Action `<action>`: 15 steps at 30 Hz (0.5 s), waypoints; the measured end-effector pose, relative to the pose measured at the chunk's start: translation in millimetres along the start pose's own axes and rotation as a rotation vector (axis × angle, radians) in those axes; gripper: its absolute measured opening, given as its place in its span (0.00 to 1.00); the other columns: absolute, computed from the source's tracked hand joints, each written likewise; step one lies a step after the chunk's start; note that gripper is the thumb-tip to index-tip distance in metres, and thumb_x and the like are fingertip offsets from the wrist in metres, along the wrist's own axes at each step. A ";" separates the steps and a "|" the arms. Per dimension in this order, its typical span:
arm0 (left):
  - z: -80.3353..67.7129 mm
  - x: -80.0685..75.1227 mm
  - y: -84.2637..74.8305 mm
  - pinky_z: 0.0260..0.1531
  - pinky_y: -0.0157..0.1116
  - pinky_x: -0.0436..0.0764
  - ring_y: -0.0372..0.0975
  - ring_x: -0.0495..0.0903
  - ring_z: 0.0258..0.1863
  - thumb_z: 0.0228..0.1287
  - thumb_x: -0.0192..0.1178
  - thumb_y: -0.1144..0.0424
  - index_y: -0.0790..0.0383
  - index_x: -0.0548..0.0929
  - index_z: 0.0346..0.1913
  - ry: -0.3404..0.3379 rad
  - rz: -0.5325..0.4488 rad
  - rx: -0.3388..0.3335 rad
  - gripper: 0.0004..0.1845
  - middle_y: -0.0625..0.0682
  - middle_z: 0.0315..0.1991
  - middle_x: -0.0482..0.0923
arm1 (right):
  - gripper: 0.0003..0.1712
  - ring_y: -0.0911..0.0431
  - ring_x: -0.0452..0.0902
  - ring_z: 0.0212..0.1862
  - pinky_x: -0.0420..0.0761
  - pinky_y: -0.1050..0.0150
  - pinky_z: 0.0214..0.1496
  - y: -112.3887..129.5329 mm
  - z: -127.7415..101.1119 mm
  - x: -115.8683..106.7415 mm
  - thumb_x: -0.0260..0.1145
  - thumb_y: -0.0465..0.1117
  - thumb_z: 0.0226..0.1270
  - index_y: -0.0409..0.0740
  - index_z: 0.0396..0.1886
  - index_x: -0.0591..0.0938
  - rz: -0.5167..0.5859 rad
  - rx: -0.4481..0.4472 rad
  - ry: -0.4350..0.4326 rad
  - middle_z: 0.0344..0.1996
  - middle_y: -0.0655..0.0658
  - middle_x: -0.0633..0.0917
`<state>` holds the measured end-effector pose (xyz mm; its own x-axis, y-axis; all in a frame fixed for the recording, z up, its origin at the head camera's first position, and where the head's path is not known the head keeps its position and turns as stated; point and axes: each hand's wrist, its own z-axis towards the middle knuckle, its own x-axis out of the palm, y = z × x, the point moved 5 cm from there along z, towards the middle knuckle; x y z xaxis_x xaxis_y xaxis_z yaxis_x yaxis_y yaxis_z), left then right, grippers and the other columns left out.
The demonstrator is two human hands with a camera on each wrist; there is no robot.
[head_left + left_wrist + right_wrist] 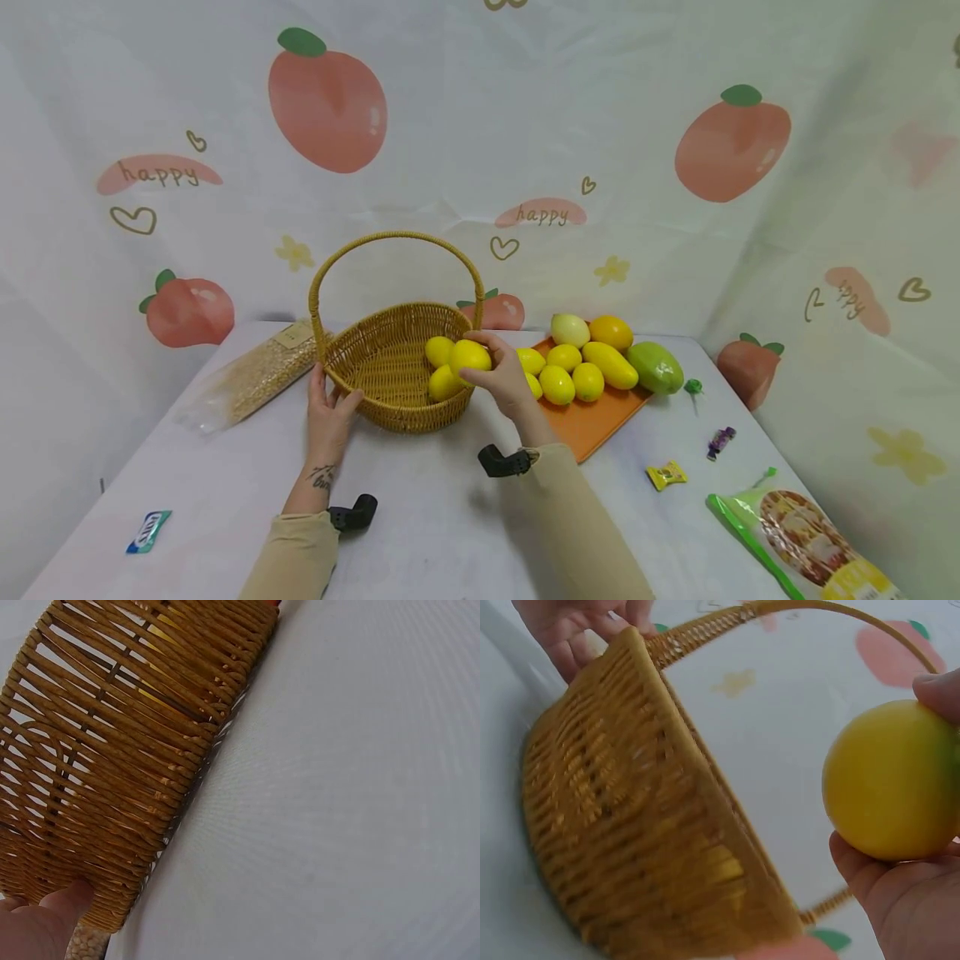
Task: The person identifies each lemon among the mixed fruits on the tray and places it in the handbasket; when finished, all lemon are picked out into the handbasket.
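Observation:
A wicker basket (405,419) with a tall arched handle stands on the table. My left hand (330,418) grips its left side near the foot of the handle, with the thumb (71,898) against the weave. Over the right rim, my right hand (510,385) holds a yellow lemon (470,358) between thumb and fingers. In the right wrist view this lemon (889,780) looks round, with a greenish tint on one side. Two more lemons, one behind (437,351) and one in front (442,385), lie inside the basket's right half, partly hidden by the held one.
Right of the basket, an orange tray (600,423) carries several lemons, a mango (611,365) and other fruit; a green papaya-like fruit (656,367) lies at its edge. Small wrapped sweets (666,475) and a green-edged food bag (806,542) lie farther right. A clear bag (270,372) sits behind left.

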<state>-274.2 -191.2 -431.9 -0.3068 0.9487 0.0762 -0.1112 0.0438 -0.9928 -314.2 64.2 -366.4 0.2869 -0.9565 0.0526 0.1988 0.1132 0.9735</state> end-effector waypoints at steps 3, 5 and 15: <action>0.0 -0.1 -0.1 0.46 0.16 0.70 0.51 0.48 0.71 0.63 0.52 0.73 0.51 0.37 0.74 0.000 -0.014 -0.006 0.45 0.48 0.75 0.33 | 0.33 0.54 0.71 0.45 0.77 0.67 0.46 1.8 14.4 16.6 0.65 0.27 0.49 0.35 0.59 0.71 -0.038 -0.007 0.033 0.53 0.39 0.74; 0.1 -0.3 0.2 0.43 0.14 0.70 0.51 0.48 0.71 0.63 0.52 0.73 0.51 0.37 0.74 -0.001 -0.020 -0.007 0.45 0.48 0.75 0.33 | 0.32 0.55 0.71 0.45 0.77 0.67 0.46 3.7 23.9 26.1 0.66 0.28 0.50 0.38 0.59 0.72 -0.068 0.001 0.046 0.53 0.39 0.75; 1.2 -0.3 1.9 0.56 0.23 0.69 0.51 0.47 0.71 0.62 0.53 0.72 0.51 0.37 0.74 -0.004 -0.012 -0.006 0.45 0.48 0.74 0.33 | 0.32 0.55 0.71 0.46 0.77 0.68 0.45 3.1 62.7 48.2 0.65 0.31 0.55 0.41 0.62 0.69 -0.072 0.070 0.087 0.56 0.39 0.72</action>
<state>-275.5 -191.9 -433.7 -0.3091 0.9470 0.0881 -0.1094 0.0566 -0.9924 -358.5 1.6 -346.9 0.3549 -0.9343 -0.0344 0.1567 0.0232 0.9874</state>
